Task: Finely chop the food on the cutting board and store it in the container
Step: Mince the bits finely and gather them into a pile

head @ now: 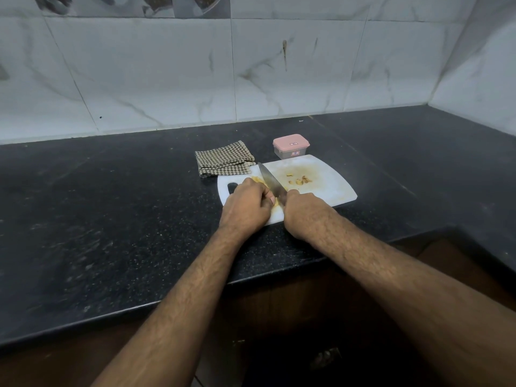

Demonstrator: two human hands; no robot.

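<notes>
A white cutting board (pixel 329 180) lies on the black counter. My right hand (pixel 301 210) grips the handle of a knife (pixel 269 178), its blade pointing away over the board. My left hand (pixel 247 205) has its fingers curled on a yellowish piece of food (pixel 258 179), mostly hidden under the hand, right beside the blade. A few small chopped bits (pixel 300 180) lie in the middle of the board. A small container with a pink lid (pixel 291 145) stands shut just behind the board.
A folded checked cloth (pixel 223 162) lies at the board's far left corner. The black granite counter (pixel 111 219) stretches left and right, with marble wall tiles behind and a corner wall on the right. The counter's front edge is near my forearms.
</notes>
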